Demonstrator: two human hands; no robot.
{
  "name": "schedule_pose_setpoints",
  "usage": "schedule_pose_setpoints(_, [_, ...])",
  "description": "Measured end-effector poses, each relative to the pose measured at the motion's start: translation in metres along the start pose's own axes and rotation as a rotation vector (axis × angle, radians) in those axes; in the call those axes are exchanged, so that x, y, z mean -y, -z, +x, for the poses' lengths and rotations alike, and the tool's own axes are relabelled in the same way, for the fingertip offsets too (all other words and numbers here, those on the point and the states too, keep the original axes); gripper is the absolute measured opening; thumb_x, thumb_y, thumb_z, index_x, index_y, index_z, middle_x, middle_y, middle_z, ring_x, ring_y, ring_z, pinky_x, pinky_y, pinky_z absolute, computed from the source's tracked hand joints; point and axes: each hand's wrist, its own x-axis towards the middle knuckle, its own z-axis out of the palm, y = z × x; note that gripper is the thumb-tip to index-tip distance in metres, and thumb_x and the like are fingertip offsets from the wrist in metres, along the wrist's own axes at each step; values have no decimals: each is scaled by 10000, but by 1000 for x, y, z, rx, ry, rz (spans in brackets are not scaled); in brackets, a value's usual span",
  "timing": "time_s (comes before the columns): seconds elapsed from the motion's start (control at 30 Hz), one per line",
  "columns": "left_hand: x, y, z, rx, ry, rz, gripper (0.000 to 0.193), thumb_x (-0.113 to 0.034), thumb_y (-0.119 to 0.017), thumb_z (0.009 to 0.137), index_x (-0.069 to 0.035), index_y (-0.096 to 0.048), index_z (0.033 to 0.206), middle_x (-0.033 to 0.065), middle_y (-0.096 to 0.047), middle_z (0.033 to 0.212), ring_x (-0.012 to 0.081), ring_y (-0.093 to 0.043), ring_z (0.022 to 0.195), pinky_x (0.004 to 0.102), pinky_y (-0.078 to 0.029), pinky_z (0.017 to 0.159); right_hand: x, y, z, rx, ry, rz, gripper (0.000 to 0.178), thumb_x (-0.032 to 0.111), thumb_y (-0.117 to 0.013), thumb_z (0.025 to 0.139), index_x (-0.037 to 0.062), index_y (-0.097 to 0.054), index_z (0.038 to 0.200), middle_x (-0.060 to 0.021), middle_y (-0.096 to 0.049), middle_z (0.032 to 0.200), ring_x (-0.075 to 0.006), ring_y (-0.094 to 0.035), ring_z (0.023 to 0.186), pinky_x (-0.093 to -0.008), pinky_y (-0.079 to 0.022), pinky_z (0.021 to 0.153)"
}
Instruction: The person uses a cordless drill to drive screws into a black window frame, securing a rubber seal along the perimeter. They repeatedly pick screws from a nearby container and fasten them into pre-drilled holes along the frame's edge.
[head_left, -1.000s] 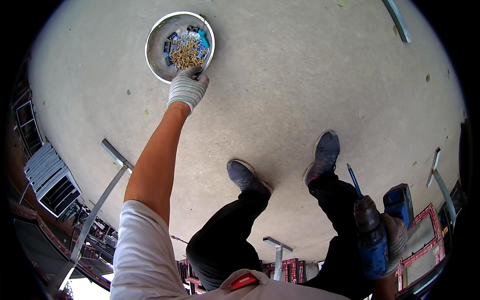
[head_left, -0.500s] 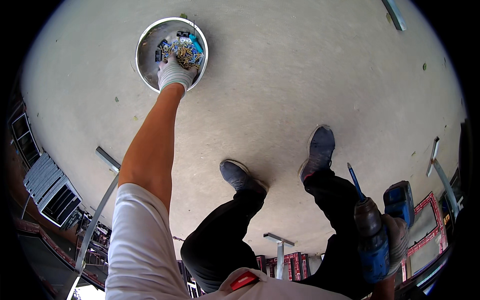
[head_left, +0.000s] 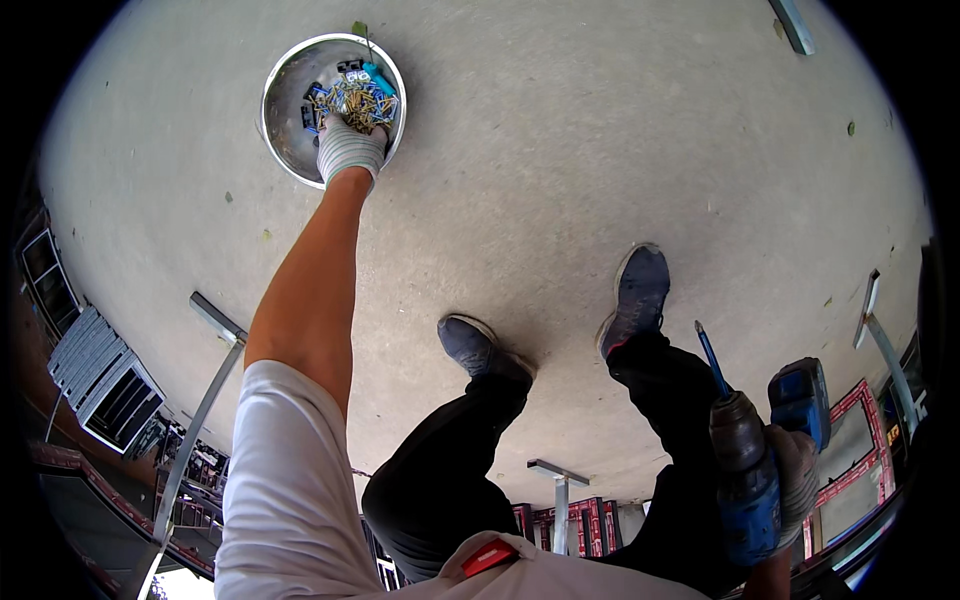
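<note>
At the far left, a round metal bowl point(head_left: 290, 150) rests on the floor. Inside it is a heap of brass-coloured screws point(head_left: 362, 104), along with blue-and-white pieces, small black parts and a teal-handled screwdriver point(head_left: 378, 79). My left hand point(head_left: 350, 148), in a striped pale glove, reaches over the near rim with its fingertips down at the edge of the screws; what they hold, if anything, is hidden. At the lower right my gloved right hand point(head_left: 796, 475) grips a blue cordless drill point(head_left: 748, 500). A long bit point(head_left: 710, 355) points forward from its chuck.
My shoes point(head_left: 470, 345) stand on the concrete floor point(head_left: 560, 150) between the bowl and my body. Metal stand legs point(head_left: 215, 318) rise at left, another point(head_left: 560, 485) behind me and one point(head_left: 872, 310) at right. Red-edged frames point(head_left: 865, 465) lean at right; grey slats point(head_left: 90, 350) are stacked at left.
My left hand has drawn slightly back toward the bowl's near rim, its fingers now at the nearer side of the screws. My right hand still holds the drill in nearly the same place.
</note>
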Motion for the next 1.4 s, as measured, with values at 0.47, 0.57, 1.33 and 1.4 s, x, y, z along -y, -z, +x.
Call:
schedule_pose_setpoints(0.47, [46,-10,19,43,86,-792,447,-167,-700,882,36,-585,1264,174,-715,1024,289,-711,843,350,-588,730,8,2,2,-10,12,47,590,196,-860,704,125,-588,1223,-90,-639,996,-286,-639,925,-417,-521,812])
schedule_pose_setpoints(0.57, [49,-1,20,178,246,-1221,341,-58,-700,911,-19,-580,1228,108,-670,1026,224,-670,887,299,-615,658,10,2,2,9,-7,7,579,193,-855,711,124,-590,1221,-90,-640,1000,-286,-638,925,-413,-519,820])
schedule_pose_setpoints(1.33, [74,27,14,465,339,-1849,172,-227,-628,987,-92,-634,1093,68,-697,960,189,-693,836,326,-638,644,18,-5,-6,-19,38,23,625,195,-873,687,136,-580,1236,-78,-656,1046,-285,-648,969,-413,-528,841])
schedule_pose_setpoints(1.4, [79,25,17,474,332,-1868,175,-230,-625,988,-99,-639,1102,72,-702,1004,205,-699,887,351,-644,680,17,-5,-6,-19,48,34,633,190,-871,689,137,-577,1246,-79,-655,1046,-285,-646,971,-413,-527,844])
